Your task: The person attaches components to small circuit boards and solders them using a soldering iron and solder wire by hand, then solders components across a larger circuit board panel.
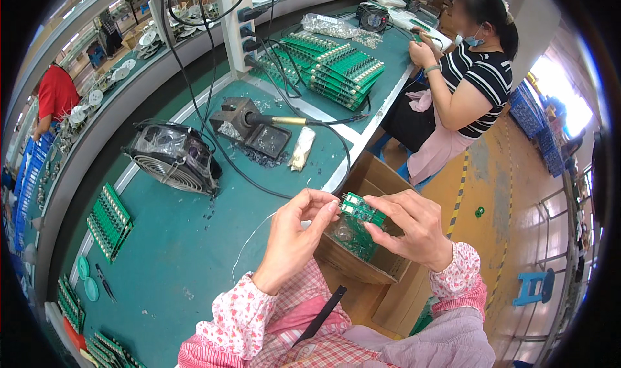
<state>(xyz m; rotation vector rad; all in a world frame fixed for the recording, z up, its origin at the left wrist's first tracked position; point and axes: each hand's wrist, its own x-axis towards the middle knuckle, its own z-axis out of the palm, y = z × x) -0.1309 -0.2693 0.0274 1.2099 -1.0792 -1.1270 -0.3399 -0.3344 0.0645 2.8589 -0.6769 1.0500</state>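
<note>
My right hand [414, 229] pinches a small green circuit board [357, 207] between thumb and fingers, over an open cardboard box [352, 264]. Thin metal pins stick out at the board's left end. Close against those pins, my left hand [297, 229] is closed, thumb pressed to the forefinger. A thin pale wire [251, 242] curves up from the bench to this left hand; its end between the fingers is hidden. Green boards in clear plastic [356, 238] lie in the box below.
On the green bench [174, 238] are a soldering iron [278, 119] in its stand [249, 128], a fan [171, 157], stacked boards [343, 73] and tweezers [105, 282]. Black cables [259, 188] cross the bench. A co-worker [479, 77] sits at the far right.
</note>
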